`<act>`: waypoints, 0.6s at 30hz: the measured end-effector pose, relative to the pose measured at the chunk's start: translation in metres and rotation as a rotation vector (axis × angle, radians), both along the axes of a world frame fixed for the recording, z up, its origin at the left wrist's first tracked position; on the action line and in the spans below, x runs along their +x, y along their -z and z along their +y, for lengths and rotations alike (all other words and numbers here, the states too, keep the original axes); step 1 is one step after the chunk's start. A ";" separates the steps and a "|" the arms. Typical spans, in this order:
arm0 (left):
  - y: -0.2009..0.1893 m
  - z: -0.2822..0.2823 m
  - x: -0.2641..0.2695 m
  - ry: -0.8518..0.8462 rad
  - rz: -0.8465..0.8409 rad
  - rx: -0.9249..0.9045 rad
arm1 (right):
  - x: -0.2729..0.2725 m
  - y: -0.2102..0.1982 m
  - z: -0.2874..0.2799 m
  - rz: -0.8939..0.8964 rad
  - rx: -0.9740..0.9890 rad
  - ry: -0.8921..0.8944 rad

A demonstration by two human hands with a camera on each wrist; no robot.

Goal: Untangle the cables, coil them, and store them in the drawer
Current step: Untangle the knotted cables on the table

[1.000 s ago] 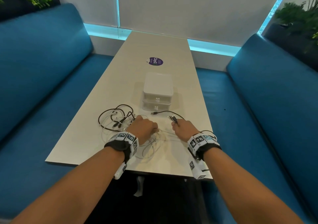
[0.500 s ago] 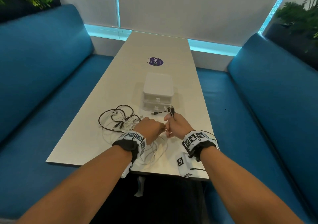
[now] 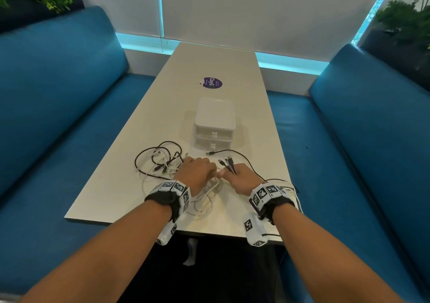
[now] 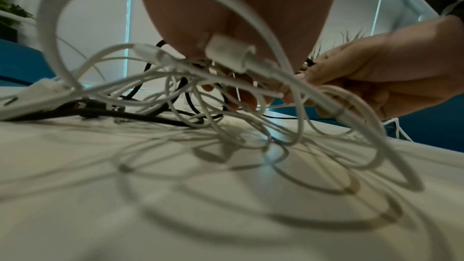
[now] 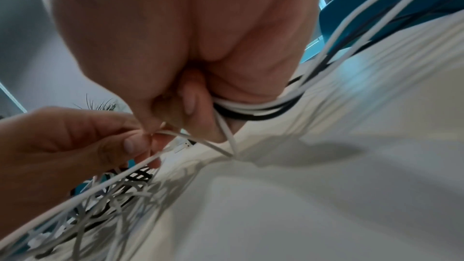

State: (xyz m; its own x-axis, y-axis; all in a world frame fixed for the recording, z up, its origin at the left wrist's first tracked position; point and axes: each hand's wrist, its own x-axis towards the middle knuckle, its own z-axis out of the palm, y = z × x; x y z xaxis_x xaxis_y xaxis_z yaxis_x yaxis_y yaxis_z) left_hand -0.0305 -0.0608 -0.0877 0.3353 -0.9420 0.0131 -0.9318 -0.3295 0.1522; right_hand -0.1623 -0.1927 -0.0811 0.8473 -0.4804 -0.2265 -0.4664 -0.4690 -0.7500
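Both hands sit close together over the near end of the white table [image 3: 116, 181], knuckles up. The left hand [image 3: 194, 171] has its fingers curled into the tangle of white cables [image 3: 204, 198], pinching strands of it, a white plug [image 4: 226, 55] hanging just under the palm. The right hand [image 3: 242, 178] is clenched round a bundle of black and white cables [image 5: 251, 110], their dark connectors [image 3: 226, 163] sticking up past its knuckles, while its fingertips pinch a white strand between the two hands. More black and white loops [image 3: 158, 160] lie left of the hands. The small white drawer unit [image 3: 215, 121] stands just beyond, both drawers closed
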 end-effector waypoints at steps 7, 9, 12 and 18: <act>-0.001 0.009 0.007 -0.080 -0.101 0.084 | -0.019 0.008 -0.032 0.213 -0.381 0.071; -0.001 0.011 0.009 -0.083 -0.127 0.104 | -0.031 0.011 -0.045 0.290 -0.416 0.171; -0.002 0.004 0.000 -0.059 -0.169 0.147 | -0.032 0.013 -0.046 0.276 -0.411 0.260; -0.003 -0.009 -0.011 -0.026 -0.214 0.155 | -0.007 -0.003 -0.015 0.039 -0.365 0.273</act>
